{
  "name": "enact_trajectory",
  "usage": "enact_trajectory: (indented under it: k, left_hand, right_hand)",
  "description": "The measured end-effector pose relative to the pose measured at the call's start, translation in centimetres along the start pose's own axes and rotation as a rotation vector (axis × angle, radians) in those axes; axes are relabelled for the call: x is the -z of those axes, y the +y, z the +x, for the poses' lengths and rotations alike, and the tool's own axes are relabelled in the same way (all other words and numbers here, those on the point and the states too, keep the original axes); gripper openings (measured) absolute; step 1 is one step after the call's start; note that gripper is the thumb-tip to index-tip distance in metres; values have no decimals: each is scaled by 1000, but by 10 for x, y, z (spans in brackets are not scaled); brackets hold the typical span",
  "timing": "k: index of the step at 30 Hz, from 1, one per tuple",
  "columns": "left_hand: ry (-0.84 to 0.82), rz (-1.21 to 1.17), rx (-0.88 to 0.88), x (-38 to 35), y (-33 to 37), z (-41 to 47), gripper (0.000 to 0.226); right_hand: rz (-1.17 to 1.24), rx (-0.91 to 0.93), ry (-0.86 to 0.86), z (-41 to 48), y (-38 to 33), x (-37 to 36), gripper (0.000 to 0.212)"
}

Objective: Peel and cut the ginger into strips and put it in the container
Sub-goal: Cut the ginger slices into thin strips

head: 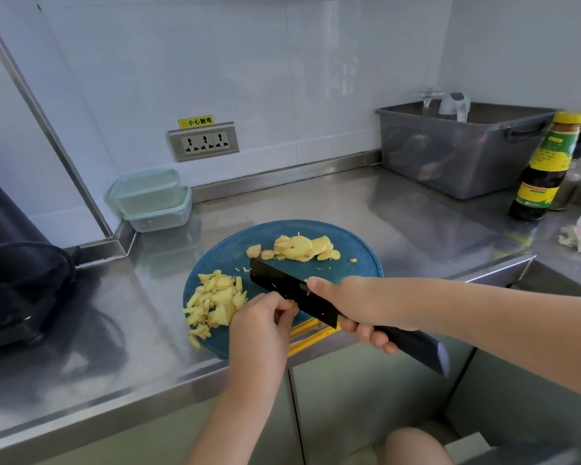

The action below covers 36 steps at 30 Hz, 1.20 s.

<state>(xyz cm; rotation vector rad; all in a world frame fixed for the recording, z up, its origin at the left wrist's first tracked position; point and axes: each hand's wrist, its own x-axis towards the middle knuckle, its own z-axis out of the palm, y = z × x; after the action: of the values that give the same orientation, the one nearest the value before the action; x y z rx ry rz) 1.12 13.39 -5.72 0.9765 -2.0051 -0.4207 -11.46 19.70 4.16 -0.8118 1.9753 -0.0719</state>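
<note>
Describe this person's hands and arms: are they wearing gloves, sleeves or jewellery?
No gloves: the left hand and right hand are bare, with no ring, watch or bracelet in view. The left forearm and right forearm are also uncovered; no sleeve shows up to the frame edge.

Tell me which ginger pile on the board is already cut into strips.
The left pile, beside the left hand: it is thin strips. The far pile, beyond the knife, is still rounded slices.

Yellow tool point(312, 340) part-hidden bhd knife point(282, 280).
</note>
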Motion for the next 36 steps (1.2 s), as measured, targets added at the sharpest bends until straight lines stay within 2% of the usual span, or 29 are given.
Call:
enact_trajectory:
  k: [3,8,12,15,18,21,23,25,26,28,30,31,34,36]
  left_hand:
    - [-6,-16,0,-1,-2,1,13]
    - [31,-19,-28,-1,-2,-2,15]
    - [40,-2,2,-2,-2,-1,15]
    - [39,-9,17,-2,-1,-1,15]
    - [34,-12,32,-1,0,-2,15]
    - [28,-13,63,-1,1,-1,14]
    - [19,-8,62,0,1,-1,14]
    - [0,-8,58,0,0,0,13]
    - [-7,-10,58,0,0,1,13]
    - [-11,-14,61,0,1,2,13]
    - [-21,-10,65,0,2,2,14]
    - [-26,-9,68,0,2,2,14]
    - [-23,-22,84,0,1,1,14]
    - [-5,-19,80,-1,2,0,16]
  right_hand:
    - [6,-18,0,0,-1,-5,69]
    - [136,60,-17,2,13,4,69]
    - [152,102,-19,0,16,6,68]
    - [118,89,4,-4,13,5,69]
    - [-20,26,46,-6,3,-5,71]
    - [-170,14,166,-3,-2,-18,75]
    - [-324,143,299,5,5,-21,58]
    - [-262,292,402,9,10,-21,37]
    - [-179,301,403,8,9,-20,32]
    - [-95,230,387,0,4,-18,50]
    - [-47,299,311,2,3,-17,37]
    - [-31,323,288,1,1,-16,38]
    - [-55,204,174,0,-5,-12,64]
    - [45,149,139,1,-3,-8,66]
